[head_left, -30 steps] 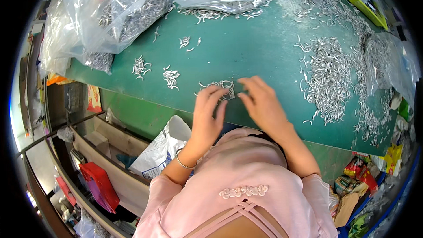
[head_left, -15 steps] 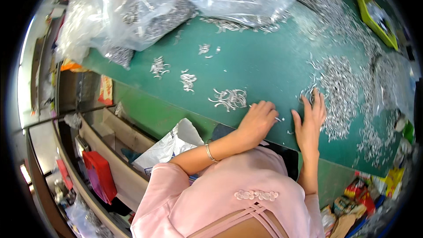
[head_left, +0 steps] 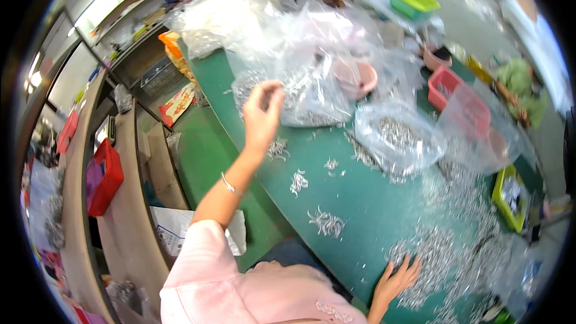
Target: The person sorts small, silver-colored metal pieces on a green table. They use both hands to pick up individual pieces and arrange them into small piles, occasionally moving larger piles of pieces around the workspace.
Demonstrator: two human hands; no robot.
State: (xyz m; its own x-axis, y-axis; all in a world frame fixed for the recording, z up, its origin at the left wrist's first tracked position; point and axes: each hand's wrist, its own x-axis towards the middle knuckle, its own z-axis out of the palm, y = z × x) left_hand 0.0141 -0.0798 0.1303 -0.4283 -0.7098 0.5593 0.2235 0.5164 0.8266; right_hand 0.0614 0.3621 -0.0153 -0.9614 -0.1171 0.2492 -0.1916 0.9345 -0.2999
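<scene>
My left hand [head_left: 262,117] is raised at the table's left edge, in front of a clear plastic bag [head_left: 312,108] filled with small silvery metal pieces. Its fingers curl toward the thumb; whatever they hold, if anything, is too small to make out. At the lower right, my right hand [head_left: 401,277] lies with fingers spread on the near edge of a big loose pile of small curved metal pieces [head_left: 429,258]. Between the hands, small separate clusters of such pieces rest on the green tabletop, among them a larger one [head_left: 327,223] and a smaller one [head_left: 298,182].
Another filled clear bag [head_left: 396,135] lies mid-table. Beyond it stand a pink bowl [head_left: 360,81], a pink basket [head_left: 459,99] and a yellow-green tray [head_left: 510,198]. Shelving with a red box [head_left: 105,180] runs along the left. A person in green [head_left: 516,87] is at the far right.
My left hand has gone from the table's near edge forward and left to the bag. My right hand stays at the loose pile, its fingers more spread. The view has swung toward the left and farther back.
</scene>
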